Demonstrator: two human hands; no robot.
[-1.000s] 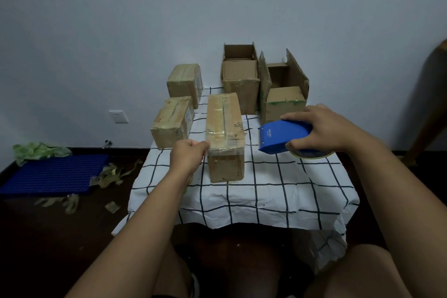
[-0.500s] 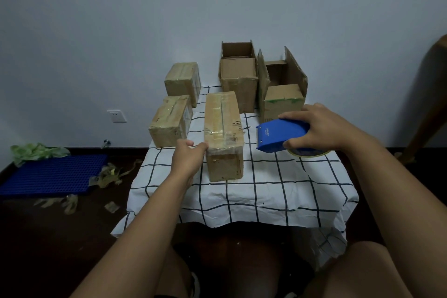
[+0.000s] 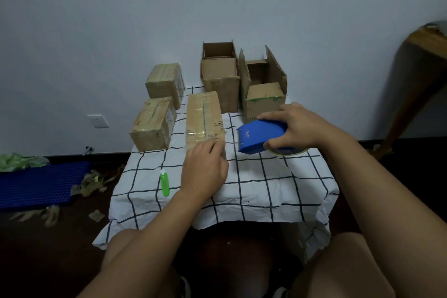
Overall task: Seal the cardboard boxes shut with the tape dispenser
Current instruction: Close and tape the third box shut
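Note:
A long taped cardboard box (image 3: 204, 117) lies in the middle of the checked tablecloth (image 3: 261, 189). My left hand (image 3: 205, 173) rests on its near end, fingers laid flat over the taped top edge. My right hand (image 3: 301, 128) grips the blue tape dispenser (image 3: 260, 136) just right of that box, with the toothed blade facing left and the tape roll under my palm. Two taped boxes sit on the left, one nearer (image 3: 154, 127) and one farther (image 3: 165, 84). Two boxes with flaps up stand at the back, one in the middle (image 3: 219, 75) and one on the right (image 3: 264, 94).
A green utility knife (image 3: 165, 182) lies on the cloth left of my left hand. On the floor at the left are a blue plastic mat (image 3: 41, 185) and scraps of used tape (image 3: 94, 182). A wooden furniture leg (image 3: 416, 94) stands at the right.
My left hand has moved from the left side of the long box to its near end and opened flat on it. The green knife has come into sight. The dispenser has barely moved.

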